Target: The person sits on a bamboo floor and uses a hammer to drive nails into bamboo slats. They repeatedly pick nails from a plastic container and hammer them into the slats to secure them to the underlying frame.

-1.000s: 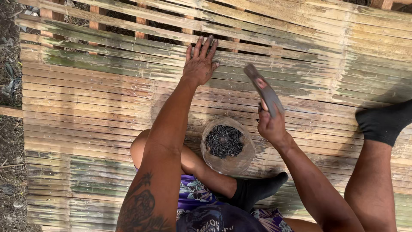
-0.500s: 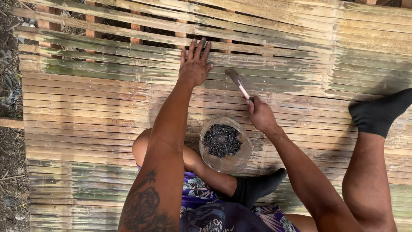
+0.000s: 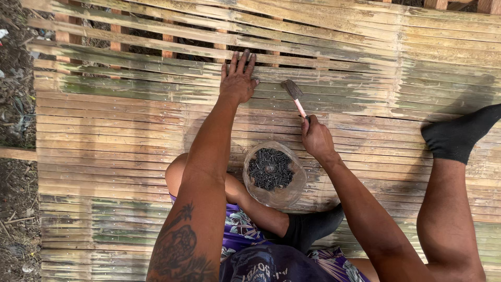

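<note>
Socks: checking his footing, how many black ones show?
2: one sock at right on the bamboo slats, the other sock tucked below the nail bag.

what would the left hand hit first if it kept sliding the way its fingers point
Probably just more bamboo slats: the left hand lies flat, fingers pointing up-frame toward the dark gaps between slats. Nothing else seems to lie in that line.

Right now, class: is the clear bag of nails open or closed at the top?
Open. The clear bag sits on the bamboo slat floor with its mouth spread wide, and the dark nails show uncovered inside.
</note>
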